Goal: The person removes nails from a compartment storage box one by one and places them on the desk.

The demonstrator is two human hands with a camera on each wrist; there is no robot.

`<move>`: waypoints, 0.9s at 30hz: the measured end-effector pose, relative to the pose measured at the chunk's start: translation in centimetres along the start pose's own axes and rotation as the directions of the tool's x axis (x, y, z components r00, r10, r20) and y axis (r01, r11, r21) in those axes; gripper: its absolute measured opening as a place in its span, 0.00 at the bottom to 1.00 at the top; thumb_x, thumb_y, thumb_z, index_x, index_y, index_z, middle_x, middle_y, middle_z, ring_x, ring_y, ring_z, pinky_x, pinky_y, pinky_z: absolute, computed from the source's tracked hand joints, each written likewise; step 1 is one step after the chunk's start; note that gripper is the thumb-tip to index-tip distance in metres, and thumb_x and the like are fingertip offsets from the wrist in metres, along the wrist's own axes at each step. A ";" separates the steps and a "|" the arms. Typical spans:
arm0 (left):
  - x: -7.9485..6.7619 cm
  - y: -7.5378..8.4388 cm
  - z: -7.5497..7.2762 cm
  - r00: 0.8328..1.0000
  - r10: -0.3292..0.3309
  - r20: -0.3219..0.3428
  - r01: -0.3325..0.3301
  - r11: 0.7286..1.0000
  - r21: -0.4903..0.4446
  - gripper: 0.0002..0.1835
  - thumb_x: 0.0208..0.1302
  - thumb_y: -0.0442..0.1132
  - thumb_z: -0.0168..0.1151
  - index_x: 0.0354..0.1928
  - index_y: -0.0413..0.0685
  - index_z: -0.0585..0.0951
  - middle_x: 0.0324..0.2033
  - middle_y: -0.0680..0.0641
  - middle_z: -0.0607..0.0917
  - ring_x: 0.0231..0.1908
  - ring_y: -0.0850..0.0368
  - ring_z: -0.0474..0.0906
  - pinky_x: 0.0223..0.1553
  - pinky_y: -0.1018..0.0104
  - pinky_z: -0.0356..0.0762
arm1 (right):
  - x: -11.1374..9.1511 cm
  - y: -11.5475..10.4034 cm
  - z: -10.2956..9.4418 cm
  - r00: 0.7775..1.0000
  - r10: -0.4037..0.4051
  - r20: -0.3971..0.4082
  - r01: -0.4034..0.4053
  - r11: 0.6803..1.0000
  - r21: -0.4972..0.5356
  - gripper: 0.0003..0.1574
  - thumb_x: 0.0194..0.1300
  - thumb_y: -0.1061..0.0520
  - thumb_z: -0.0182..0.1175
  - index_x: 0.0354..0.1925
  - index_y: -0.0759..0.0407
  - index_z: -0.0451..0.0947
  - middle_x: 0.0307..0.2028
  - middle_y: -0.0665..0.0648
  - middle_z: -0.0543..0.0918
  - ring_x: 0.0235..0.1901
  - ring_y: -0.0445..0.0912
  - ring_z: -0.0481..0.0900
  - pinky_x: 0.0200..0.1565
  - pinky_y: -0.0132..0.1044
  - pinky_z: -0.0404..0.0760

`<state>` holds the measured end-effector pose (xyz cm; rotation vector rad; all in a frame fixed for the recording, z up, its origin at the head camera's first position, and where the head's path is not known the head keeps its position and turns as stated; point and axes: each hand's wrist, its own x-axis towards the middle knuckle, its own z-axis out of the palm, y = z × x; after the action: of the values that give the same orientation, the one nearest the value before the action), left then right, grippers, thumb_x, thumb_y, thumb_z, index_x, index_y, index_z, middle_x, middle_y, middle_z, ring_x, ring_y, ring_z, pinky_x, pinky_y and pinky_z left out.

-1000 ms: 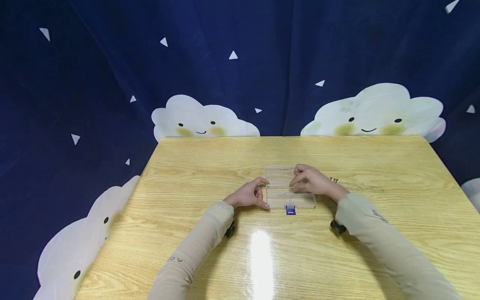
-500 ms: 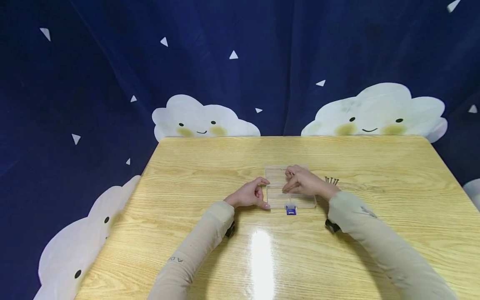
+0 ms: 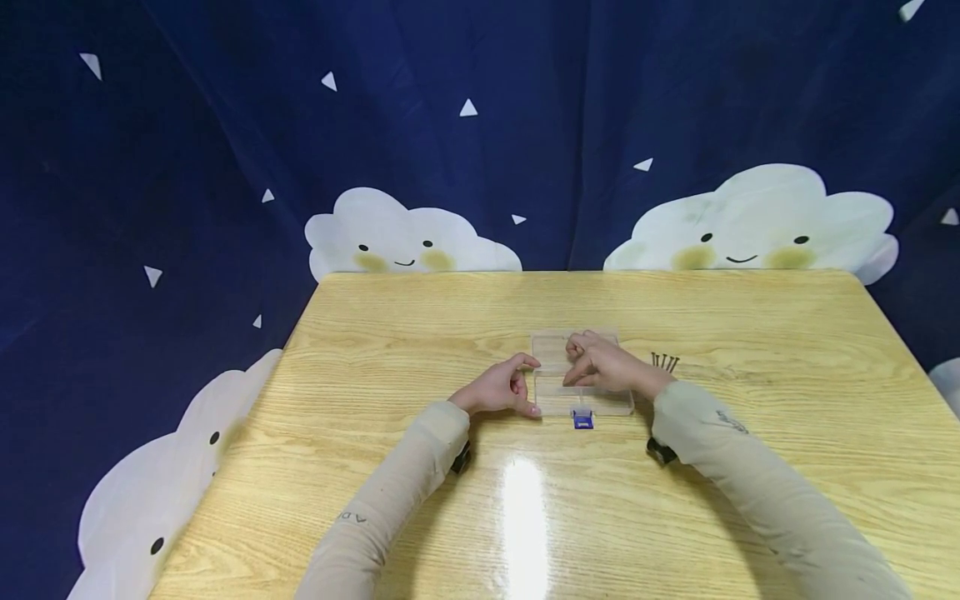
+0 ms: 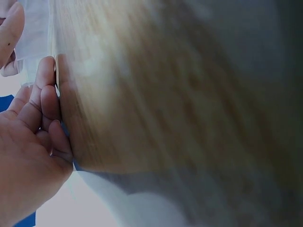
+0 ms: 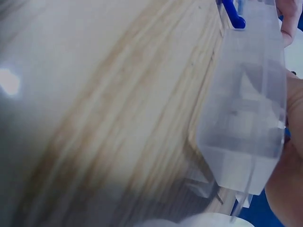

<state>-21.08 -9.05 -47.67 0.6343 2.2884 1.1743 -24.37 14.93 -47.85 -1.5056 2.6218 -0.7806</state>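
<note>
Newly shifted toward nine o'clock, the right hand (image 3: pixel 606 367), its hold unclear, apparently centres work at eleven in the clear plastic box (image 3: pixel 611 406), gripped on the table (image 3: pixel 420 329) from nine by the left hand (image 3: pixel 498 388).

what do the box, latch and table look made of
Box: likely clear, smooth plastic, slightly cloudy up close; the grain beneath shows through.
Latch: probably opaque, smooth plastic, judging by its solid blue.
Table: wood or wood-look laminate; grain shows, and a bright reflection suggests a glossy finish.
</note>
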 end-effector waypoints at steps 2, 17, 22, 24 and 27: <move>0.0 0.0 0.0 1.000 0.000 -0.001 0.000 1.000 -0.001 0.40 0.45 0.36 0.74 0.60 0.43 0.63 0.21 0.49 0.78 0.22 0.62 0.71 0.33 0.72 0.69 | 0.0 -0.1 0.0 1.000 0.016 -0.010 -0.015 1.000 0.008 0.07 0.46 0.61 0.70 0.28 0.53 0.86 0.31 0.50 0.65 0.33 0.44 0.57 0.37 0.38 0.59; 0.0 0.0 0.0 1.000 0.000 0.004 0.000 1.000 -0.027 0.40 0.45 0.35 0.73 0.60 0.42 0.63 0.20 0.50 0.77 0.22 0.62 0.70 0.33 0.72 0.69 | 0.6 -0.9 -0.2 0.999 -0.001 0.034 0.003 0.999 -0.039 0.05 0.49 0.62 0.68 0.21 0.55 0.82 0.31 0.49 0.66 0.34 0.44 0.60 0.38 0.38 0.64; -0.1 0.1 0.0 1.000 0.001 0.005 -0.001 1.000 -0.026 0.40 0.45 0.35 0.73 0.60 0.42 0.63 0.20 0.50 0.77 0.22 0.62 0.70 0.33 0.72 0.69 | 0.6 -0.9 -0.2 0.998 -0.052 0.044 0.055 0.997 -0.055 0.06 0.51 0.63 0.66 0.21 0.56 0.81 0.30 0.50 0.67 0.33 0.45 0.61 0.38 0.39 0.65; -0.1 0.1 0.0 1.000 0.002 0.004 -0.002 1.000 -0.024 0.40 0.45 0.35 0.73 0.60 0.42 0.63 0.20 0.50 0.77 0.22 0.62 0.71 0.33 0.72 0.69 | 0.6 -0.9 -0.2 0.997 -0.064 0.042 0.067 0.996 -0.058 0.07 0.51 0.64 0.66 0.20 0.56 0.80 0.30 0.50 0.67 0.34 0.45 0.61 0.38 0.39 0.65; -0.1 0.2 0.0 1.000 0.005 0.000 -0.005 1.000 -0.018 0.40 0.45 0.35 0.73 0.60 0.42 0.63 0.20 0.50 0.77 0.22 0.62 0.70 0.33 0.72 0.69 | 0.5 -0.8 -0.2 0.996 -0.083 0.039 0.085 0.994 -0.064 0.08 0.52 0.64 0.65 0.21 0.56 0.78 0.30 0.51 0.67 0.34 0.45 0.62 0.38 0.40 0.65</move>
<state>-20.95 -9.00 -47.51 0.6339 2.2752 1.1952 -24.04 14.30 -47.28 -1.6403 2.5972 -0.6718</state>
